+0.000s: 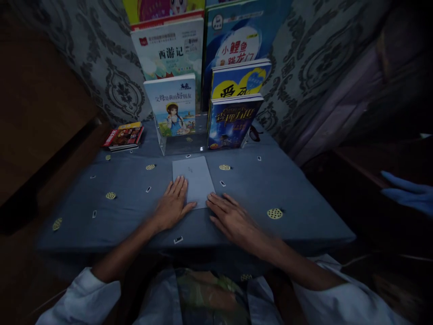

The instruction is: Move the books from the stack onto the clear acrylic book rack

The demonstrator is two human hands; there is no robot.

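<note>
- Table [287,189]: cloth-covered, bearing rack and booklet.
- Clear rack [184,146]: props books [181,101] upright, covers showing.
- Pale booklet [198,178]: flat before rack.
- Left hand [172,206], right hand [235,219]: ungripping, fingers laid on booklet's left edge and near-right corner, apparently steadying it.

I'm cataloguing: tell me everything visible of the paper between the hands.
The paper is a plain pale rectangle with a small faint mark near its far edge, unreadable here. Whether sheet or booklet, I cannot tell. It lies flat on the table. The left hand overlaps its left edge; fingertips of the right hand rest at its near right corner.
</note>
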